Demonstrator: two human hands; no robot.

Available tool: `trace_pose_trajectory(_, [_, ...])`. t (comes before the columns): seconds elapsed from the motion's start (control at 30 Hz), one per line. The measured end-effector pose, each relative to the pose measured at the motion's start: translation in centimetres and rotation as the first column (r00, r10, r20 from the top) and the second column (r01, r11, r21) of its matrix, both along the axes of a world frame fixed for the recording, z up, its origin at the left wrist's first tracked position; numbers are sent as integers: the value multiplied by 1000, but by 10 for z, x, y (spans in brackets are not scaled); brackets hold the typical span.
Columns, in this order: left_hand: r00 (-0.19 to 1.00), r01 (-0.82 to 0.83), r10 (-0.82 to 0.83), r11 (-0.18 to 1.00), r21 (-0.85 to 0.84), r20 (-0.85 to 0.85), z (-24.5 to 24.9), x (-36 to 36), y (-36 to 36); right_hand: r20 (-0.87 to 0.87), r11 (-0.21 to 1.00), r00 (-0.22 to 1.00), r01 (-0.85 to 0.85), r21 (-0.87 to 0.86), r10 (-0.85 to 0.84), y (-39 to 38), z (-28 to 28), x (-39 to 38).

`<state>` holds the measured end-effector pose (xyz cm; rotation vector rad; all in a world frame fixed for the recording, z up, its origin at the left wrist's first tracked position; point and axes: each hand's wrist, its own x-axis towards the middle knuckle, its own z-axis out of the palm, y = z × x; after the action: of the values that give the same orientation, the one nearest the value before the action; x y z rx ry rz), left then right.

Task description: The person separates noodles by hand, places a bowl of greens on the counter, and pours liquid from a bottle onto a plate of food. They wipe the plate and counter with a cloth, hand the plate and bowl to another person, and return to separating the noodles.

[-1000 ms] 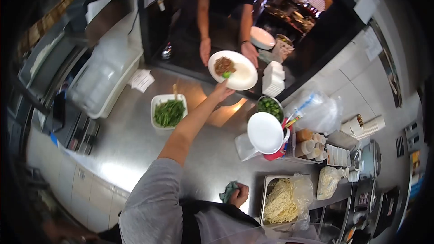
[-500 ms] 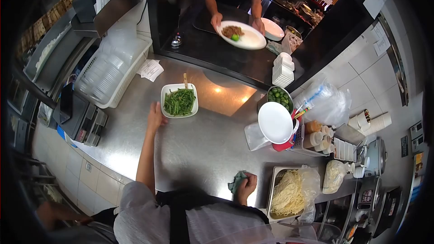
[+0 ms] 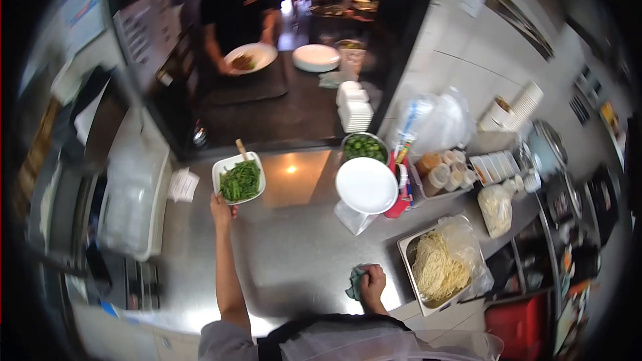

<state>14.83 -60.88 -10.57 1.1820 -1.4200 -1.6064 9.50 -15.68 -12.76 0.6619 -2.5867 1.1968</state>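
Note:
My left hand [image 3: 221, 210] grips the near left corner of a square white bowl [image 3: 261, 188], its thumb at the rim and fingers curled under the edge. Cut green vegetables [image 3: 239, 182] fill the bowl, and a light wooden handle [image 3: 241, 149] sticks up at its far side. The bowl is near the far edge of the steel counter [image 3: 287, 247], by the pass window. Close to the counter's near edge, my right hand [image 3: 372, 282] is closed on a crumpled green cloth [image 3: 356, 282], which pokes out on the left of the fist.
Right of my right hand, a metal tray [image 3: 405, 249] holds noodles [image 3: 438, 269]. A white oval plate [image 3: 366, 186] rests beside a pot of green limes [image 3: 363, 147] and sauce bottles [image 3: 439, 177]. Beyond the window, a person [image 3: 231, 20] holds a plate of food [image 3: 257, 55]. Paper slips [image 3: 182, 185] lie left.
My left hand has gone from beside the bowl to gripping its corner. My view has swung round. Across the window, the person has drawn the plate back. My right hand still holds the cloth.

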Motion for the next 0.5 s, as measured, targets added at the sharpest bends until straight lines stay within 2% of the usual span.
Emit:
trace_pose_trajectory(0.07, [997, 79, -79, 996, -43, 19, 13, -30, -31, 21, 1000, 1000, 21, 15, -21, 0, 8, 2])
trace_pose_trajectory(0.17, [976, 182, -187, 981, -61, -109, -2, -84, -82, 9, 1000, 1000, 27, 13, -27, 2, 7, 2])
trace_pose_trajectory(0.27, [978, 207, -207, 978, -6, -6, 13, -127, -101, -1, 999, 1000, 28, 15, -28, 2, 8, 2])
trace_pose_trajectory(0.3, [964, 258, -260, 966, -32, -55, 6, -138, -113, 0, 999, 999, 32, 19, -32, 2, 9, 3])
trace_pose_trajectory(0.4, [976, 211, -204, 971, 109, -71, -11, -170, -139, -3, 999, 1000, 27, 17, -27, 3, 11, 3])
trace_pose_trajectory(0.5, [976, 213, -206, 969, 124, -64, -24, -185, -147, -6, 999, 1000, 26, 43, -26, 3, 11, 4])
